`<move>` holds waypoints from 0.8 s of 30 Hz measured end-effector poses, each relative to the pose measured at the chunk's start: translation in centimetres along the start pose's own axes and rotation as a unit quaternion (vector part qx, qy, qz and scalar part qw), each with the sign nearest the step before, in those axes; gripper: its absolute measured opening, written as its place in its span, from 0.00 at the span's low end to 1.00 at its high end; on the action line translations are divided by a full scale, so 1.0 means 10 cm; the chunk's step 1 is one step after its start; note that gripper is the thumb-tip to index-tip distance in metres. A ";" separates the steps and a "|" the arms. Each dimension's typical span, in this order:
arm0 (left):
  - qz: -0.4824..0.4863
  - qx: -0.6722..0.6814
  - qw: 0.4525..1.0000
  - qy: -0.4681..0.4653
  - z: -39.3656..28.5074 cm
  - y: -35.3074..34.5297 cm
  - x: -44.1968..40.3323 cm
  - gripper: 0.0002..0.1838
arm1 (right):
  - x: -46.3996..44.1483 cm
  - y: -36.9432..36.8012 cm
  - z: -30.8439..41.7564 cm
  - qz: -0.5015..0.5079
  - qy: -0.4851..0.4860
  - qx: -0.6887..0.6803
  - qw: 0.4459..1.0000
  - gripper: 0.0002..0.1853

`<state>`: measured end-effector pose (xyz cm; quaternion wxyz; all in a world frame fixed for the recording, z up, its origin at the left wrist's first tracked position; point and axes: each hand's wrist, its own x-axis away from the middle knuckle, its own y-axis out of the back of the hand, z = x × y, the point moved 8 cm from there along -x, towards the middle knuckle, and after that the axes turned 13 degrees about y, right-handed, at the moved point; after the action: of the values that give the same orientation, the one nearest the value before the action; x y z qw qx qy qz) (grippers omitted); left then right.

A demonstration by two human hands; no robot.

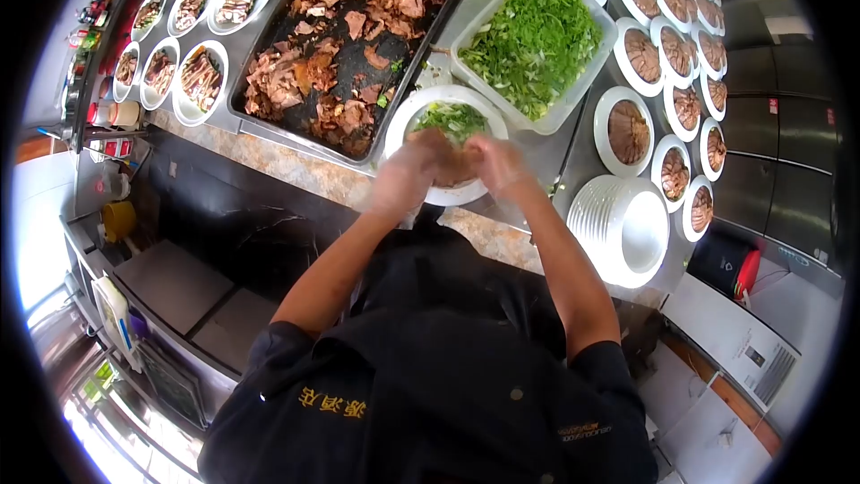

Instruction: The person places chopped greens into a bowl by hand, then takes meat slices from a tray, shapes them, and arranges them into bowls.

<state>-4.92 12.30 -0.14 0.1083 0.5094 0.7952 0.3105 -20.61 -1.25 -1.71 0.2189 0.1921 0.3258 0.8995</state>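
Both my hands wear clear plastic gloves and are blurred by motion over a white plate (400,130). My left hand (410,172) is closed at the plate's left side, and my right hand (498,167) is closed at its right side. Between them are brown meat slices (455,164), gripped by the fingers of both; their exact edges are smeared. Chopped greens (451,119) lie on the plate just beyond my fingers. Behind and to the right stands a clear plastic tub (543,126) of chopped greens. Left of the plate, a black tray (365,63) carries piles of cut meat (279,82).
A stack of white plates (618,231) stands at the right near the counter's front edge. Several plates of sliced meat (624,132) fill the right side. More filled oval plates (202,82) sit at the left. Bottles and jars (115,114) stand farther left.
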 end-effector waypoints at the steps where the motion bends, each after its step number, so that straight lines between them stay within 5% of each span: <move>1: -0.002 -0.011 1.000 -0.012 0.01 0.05 -0.02 0.11 | 0.01 0.02 0.06 -0.009 0.034 0.018 0.999 0.15; 6: -0.036 -0.074 0.996 0.033 0.46 0.42 -0.22 0.08 | 0.05 -0.03 0.15 -0.076 0.139 0.155 0.975 0.14; 8: -0.063 -0.060 0.994 0.067 0.67 0.71 -0.33 0.07 | 0.13 -0.07 0.14 -0.080 0.109 0.154 0.979 0.15; 10: -0.104 -0.049 0.982 0.151 1.00 1.14 -0.57 0.08 | 0.21 0.00 0.16 -0.194 0.106 0.230 0.948 0.15; 11: -0.142 -0.060 0.983 0.105 1.14 1.26 -0.64 0.08 | 0.24 -0.05 0.21 -0.196 0.107 0.231 0.947 0.15; 18: -0.031 0.029 0.973 0.227 1.40 1.54 -1.73 0.12 | 0.06 -0.35 0.45 -0.232 0.113 0.156 0.953 0.08; 24: 0.016 0.002 0.994 0.111 1.07 1.69 -3.14 0.14 | 0.25 -0.14 0.80 -0.321 0.040 0.186 0.928 0.08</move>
<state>27.21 -6.25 -2.89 0.0136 0.4847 0.7948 0.3650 -18.39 5.04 3.59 0.4429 0.0785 0.5395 0.7118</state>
